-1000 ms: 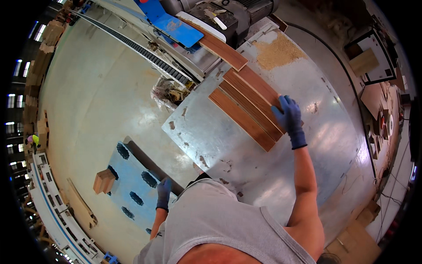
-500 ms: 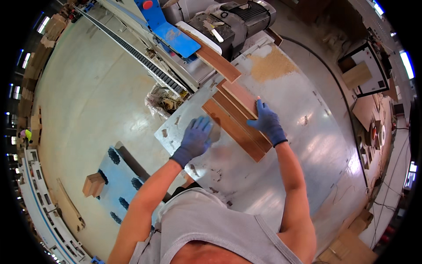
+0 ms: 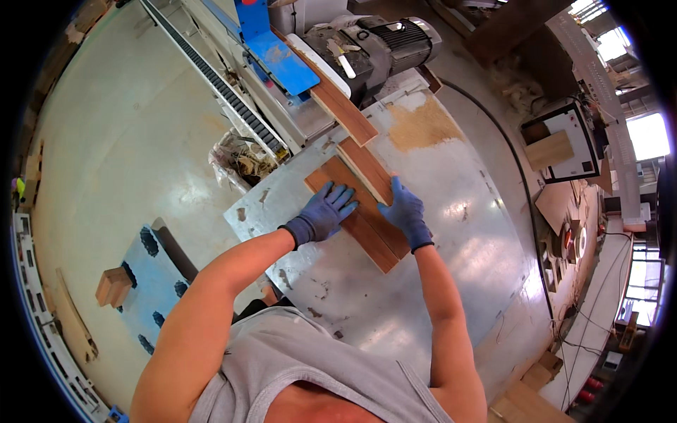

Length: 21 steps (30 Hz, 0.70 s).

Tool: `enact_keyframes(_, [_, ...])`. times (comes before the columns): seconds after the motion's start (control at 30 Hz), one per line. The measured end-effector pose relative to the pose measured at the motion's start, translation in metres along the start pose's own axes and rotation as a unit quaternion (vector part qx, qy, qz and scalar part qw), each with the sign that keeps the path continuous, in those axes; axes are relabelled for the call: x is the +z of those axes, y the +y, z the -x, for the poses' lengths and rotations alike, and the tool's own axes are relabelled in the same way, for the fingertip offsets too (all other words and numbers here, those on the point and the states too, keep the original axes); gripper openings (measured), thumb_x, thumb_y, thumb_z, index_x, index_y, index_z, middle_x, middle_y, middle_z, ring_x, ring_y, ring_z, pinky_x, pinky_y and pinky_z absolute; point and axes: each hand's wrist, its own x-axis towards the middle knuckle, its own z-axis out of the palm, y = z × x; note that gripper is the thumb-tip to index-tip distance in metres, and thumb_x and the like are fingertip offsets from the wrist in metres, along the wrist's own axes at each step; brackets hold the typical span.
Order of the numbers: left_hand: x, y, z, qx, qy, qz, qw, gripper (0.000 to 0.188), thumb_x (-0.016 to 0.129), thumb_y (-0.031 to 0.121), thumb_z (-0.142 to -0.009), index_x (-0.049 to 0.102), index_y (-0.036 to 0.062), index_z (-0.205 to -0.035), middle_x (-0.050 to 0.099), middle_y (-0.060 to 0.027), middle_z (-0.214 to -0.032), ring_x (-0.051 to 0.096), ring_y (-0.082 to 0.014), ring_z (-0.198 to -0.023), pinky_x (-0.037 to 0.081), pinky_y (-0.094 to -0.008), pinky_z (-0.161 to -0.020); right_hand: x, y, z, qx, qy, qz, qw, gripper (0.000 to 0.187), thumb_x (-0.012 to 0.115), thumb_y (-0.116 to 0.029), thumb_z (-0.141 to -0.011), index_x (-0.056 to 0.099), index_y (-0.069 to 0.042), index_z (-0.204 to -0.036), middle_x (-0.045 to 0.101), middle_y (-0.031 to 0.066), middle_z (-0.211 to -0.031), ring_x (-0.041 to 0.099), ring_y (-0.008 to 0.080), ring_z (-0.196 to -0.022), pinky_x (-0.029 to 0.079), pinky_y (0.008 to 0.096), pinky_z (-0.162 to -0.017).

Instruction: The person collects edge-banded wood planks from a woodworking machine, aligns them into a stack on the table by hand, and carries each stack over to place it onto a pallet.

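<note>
Several reddish-brown wooden planks lie side by side on a grey metal table in front of me. My left hand (image 3: 324, 216), in a blue glove, rests on the left plank (image 3: 367, 247) with its fingers spread. My right hand (image 3: 406, 211), also gloved in blue, grips the near end of a raised plank (image 3: 365, 169) on the right side of the group, thumb on the left and fingers along its right edge. Beyond it, another plank (image 3: 345, 113) sticks out from under a blue machine guard (image 3: 285, 65), its end close to the raised plank.
The metal table (image 3: 458, 233) carries a patch of sawdust (image 3: 423, 125). Behind it stands a machine with a dark motor (image 3: 402, 44). A bag of scraps (image 3: 245, 161) sits by the table's left corner. Left on the floor is a blue pallet (image 3: 151, 285) with wood blocks (image 3: 114, 286).
My left hand has come down onto the left plank, from beside it. The raised plank now lies a little apart from the plank at the machine. The view has shifted slightly.
</note>
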Motion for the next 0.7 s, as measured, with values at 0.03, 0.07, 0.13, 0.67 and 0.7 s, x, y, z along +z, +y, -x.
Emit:
enact_keyframes(0.03, [0.0,0.002,0.006,-0.007,-0.01,0.007,1.0,0.069,0.067,0.039,-0.088,0.046,0.0109,-0.147,0.041,-0.0165,-0.154,0.036,-0.0343,-0.143,0.023,-0.0551,-0.119,0.0,-0.002,0.0,-0.013,-0.007,0.003,1.0,0.093,0.079,-0.036,-0.075,0.034,-0.01,-0.153,0.069,0.0201,-0.106,0.07,0.0386,-0.091,0.056,0.0484,-0.077])
enact_keyframes(0.07, [0.001,0.003,0.012,-0.007,-0.006,0.01,1.0,0.069,0.067,0.039,-0.088,0.046,0.0109,-0.147,0.041,-0.0165,-0.154,0.036,-0.0343,-0.143,0.023,-0.0551,-0.119,0.001,-0.004,0.001,-0.027,-0.014,0.005,1.0,0.092,0.079,-0.035,-0.076,0.035,-0.011,-0.153,0.069,0.0202,-0.106,0.07,0.0387,-0.092,0.056,0.0483,-0.077])
enact_keyframes(0.13, [0.003,0.004,0.028,-0.014,0.004,0.012,1.0,0.069,0.068,0.039,-0.087,0.046,0.0116,-0.147,0.041,-0.016,-0.154,0.037,-0.0338,-0.143,0.024,-0.0551,-0.119,0.008,-0.01,0.005,-0.044,-0.004,0.001,0.999,0.091,0.079,-0.035,-0.076,0.035,-0.012,-0.153,0.068,0.0203,-0.105,0.07,0.0384,-0.09,0.056,0.0485,-0.076])
enact_keyframes(0.67, [-0.014,0.023,0.178,-0.019,0.016,0.066,0.998,0.052,0.063,0.027,-0.084,0.058,0.0118,-0.133,0.049,-0.0132,-0.145,0.042,-0.0312,-0.137,0.027,-0.055,-0.119,0.051,-0.131,0.116,-0.032,0.008,-0.005,0.999,0.091,0.08,-0.031,-0.074,0.039,-0.006,-0.152,0.066,0.0145,-0.105,0.066,0.0348,-0.092,0.054,0.046,-0.077])
enact_keyframes(0.7, [-0.014,0.02,0.179,-0.016,0.017,0.068,0.997,0.052,0.063,0.027,-0.084,0.058,0.0118,-0.133,0.049,-0.0132,-0.145,0.042,-0.0312,-0.137,0.027,-0.055,-0.119,0.049,-0.133,0.114,-0.037,0.018,-0.01,0.999,0.088,0.079,-0.031,-0.074,0.041,-0.006,-0.15,0.065,0.0141,-0.102,0.066,0.034,-0.09,0.054,0.0453,-0.076])
